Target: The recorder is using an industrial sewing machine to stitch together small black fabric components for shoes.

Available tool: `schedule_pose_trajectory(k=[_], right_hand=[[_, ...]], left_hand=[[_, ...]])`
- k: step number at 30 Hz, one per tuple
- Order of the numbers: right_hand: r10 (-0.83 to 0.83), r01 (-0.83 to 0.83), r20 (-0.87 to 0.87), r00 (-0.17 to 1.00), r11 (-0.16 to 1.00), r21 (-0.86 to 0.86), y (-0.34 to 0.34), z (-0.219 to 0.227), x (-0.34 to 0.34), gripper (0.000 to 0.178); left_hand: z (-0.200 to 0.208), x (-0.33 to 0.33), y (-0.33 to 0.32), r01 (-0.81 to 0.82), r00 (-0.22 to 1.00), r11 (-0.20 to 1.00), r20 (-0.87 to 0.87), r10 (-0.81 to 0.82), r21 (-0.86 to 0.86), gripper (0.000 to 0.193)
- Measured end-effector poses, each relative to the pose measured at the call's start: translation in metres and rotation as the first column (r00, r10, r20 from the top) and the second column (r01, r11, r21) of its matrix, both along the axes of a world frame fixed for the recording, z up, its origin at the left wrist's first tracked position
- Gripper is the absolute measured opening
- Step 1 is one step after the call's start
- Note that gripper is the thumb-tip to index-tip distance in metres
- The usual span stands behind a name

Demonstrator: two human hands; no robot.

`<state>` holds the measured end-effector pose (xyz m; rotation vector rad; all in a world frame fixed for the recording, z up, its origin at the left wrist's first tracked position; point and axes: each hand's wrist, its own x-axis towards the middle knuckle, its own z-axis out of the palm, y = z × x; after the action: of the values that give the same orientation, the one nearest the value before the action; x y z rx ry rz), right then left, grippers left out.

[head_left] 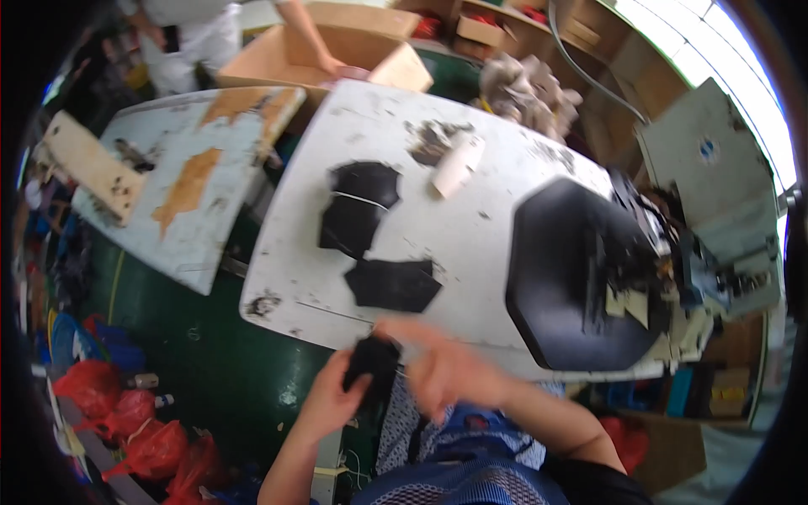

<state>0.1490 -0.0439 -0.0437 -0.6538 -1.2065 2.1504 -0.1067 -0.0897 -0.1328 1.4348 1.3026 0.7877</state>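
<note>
My left hand (328,396) is closed on a dark, folded black piece (373,360), perhaps fabric or leather, just off the table's near edge. Beside it is my right hand (446,370), its fingers smeared by motion; a thin white strand (402,372) shows between the two hands. Beyond them on the white table (295,210) lies a flat black cut piece (393,284). Farther back, a stack of black cut pieces (353,223) has a white band around its middle. To its right rests a pale rounded object (459,164).
A black eight-sided board (547,278) with a machine covers the table's right side. A worn side table (185,185) stands left, red bags (156,446) below it. Behind, a person's arm (307,38) reaches into a cardboard box (273,59); another person holds a dark phone-like object (171,39).
</note>
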Motion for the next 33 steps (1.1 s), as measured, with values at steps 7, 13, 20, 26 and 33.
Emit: schedule_pose_trajectory(k=[7,13,20,26,33], right_hand=[[-0.236,0.049,0.505,0.83,0.933,0.356,-0.013,-0.06,0.023,0.03],[-0.674,0.657,0.092,0.733,0.668,-0.349,-0.004,-0.052,-0.026,0.04],[-0.398,0.397,-0.01,0.917,0.917,-0.031,-0.01,-0.052,-0.016,0.071],[-0.313,-0.184,0.488,0.814,0.658,0.73,-0.002,-0.013,-0.051,0.056],[-0.807,0.019,0.286,0.516,0.344,0.939,0.065,-0.042,-0.027,0.035]], left_hand=[[-0.008,-0.017,0.002,-0.142,0.538,0.941,0.774,0.333,-0.307,0.037],[0.021,0.038,-0.009,0.006,0.71,0.999,0.704,-0.032,0.04,0.027],[0.022,0.019,-0.006,-0.076,0.726,0.954,0.639,0.252,-0.29,0.034],[0.053,-0.022,0.008,0.3,0.874,0.954,-0.398,-0.28,-0.012,0.034],[0.047,-0.08,0.064,-0.283,0.942,0.956,0.166,0.292,-0.078,0.031]])
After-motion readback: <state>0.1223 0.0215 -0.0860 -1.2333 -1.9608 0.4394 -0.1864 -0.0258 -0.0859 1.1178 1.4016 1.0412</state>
